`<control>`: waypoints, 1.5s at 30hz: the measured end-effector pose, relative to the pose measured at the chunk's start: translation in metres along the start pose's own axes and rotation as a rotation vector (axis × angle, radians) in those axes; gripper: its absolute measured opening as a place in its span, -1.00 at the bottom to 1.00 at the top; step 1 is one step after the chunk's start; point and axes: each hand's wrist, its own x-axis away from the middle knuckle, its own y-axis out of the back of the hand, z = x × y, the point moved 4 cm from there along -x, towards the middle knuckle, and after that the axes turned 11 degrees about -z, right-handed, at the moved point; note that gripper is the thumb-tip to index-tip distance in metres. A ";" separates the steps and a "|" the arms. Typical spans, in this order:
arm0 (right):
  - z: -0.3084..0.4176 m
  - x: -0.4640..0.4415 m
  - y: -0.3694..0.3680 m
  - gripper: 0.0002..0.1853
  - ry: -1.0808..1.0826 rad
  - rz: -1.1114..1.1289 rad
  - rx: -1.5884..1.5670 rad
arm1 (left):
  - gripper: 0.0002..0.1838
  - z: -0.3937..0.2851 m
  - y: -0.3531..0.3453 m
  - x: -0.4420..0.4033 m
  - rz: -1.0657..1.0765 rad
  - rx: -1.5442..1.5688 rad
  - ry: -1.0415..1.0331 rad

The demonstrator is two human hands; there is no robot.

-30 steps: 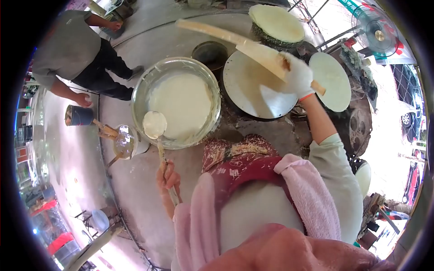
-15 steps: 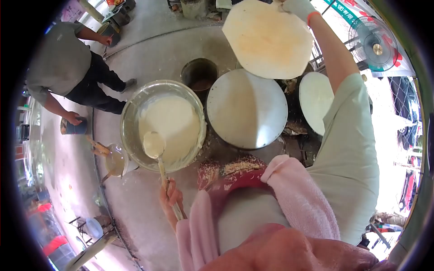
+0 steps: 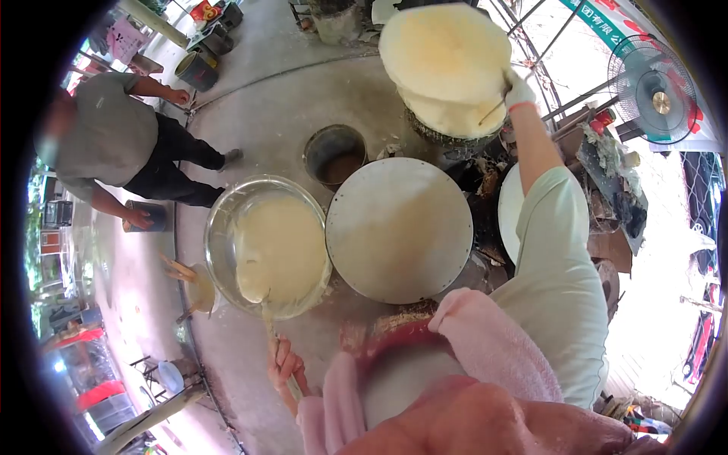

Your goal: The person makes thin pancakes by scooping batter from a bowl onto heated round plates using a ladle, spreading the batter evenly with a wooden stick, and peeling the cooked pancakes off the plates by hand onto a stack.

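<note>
OK, left hand (image 3: 285,364): low, wrapped tightly round ladle handle (image 3: 270,324)
Right hand (image 3: 520,92): arm stretched forward, at flatbread (image 3: 446,49) edge; can't tell grip

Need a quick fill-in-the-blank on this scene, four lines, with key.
1. Of the two hands, the one gripping the ladle by its handle is the ____.
2. Unlike the left hand, the right hand wears a white ____.
3. The metal basin holds pale, thick ____.
4. In the picture, the round griddle lies to the ____ of the basin.

Missing words: left; glove; batter; right.
</note>
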 end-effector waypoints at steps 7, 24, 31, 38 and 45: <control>-0.039 0.145 -0.008 -0.68 -0.969 -0.484 -0.700 | -0.82 0.017 -0.017 -0.007 0.103 0.110 0.074; -0.038 0.198 0.003 -0.46 -0.754 -0.430 -0.081 | -0.79 0.001 -0.012 -0.049 0.147 -0.129 0.138; 0.211 0.347 0.130 -0.72 -0.560 -0.185 -0.365 | -0.64 -0.033 0.039 -0.138 0.238 -0.775 0.178; 0.330 0.619 0.162 -0.44 -0.594 0.172 -0.090 | -0.80 -0.013 0.114 -0.300 0.934 -1.947 -1.163; 0.349 0.754 0.167 -0.45 -0.877 0.218 -0.043 | -0.72 0.063 0.089 -0.448 0.953 -2.147 -1.195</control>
